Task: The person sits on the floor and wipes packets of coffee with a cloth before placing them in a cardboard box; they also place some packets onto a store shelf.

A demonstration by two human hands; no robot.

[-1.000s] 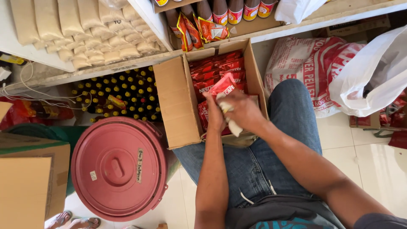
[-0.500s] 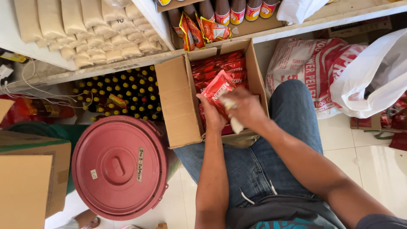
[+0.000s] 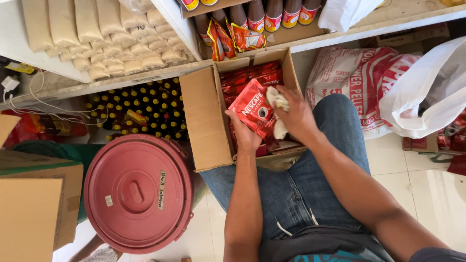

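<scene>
Left hand (image 3: 244,137) grips a red pouch (image 3: 256,112); right hand (image 3: 297,116) clutches a white cloth (image 3: 278,99).

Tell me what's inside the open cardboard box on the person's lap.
The cardboard box holds red pouches packed in rows. The left hand lifts one red pouch; the right hand holds a white cloth. Lower layers are hidden.
</scene>
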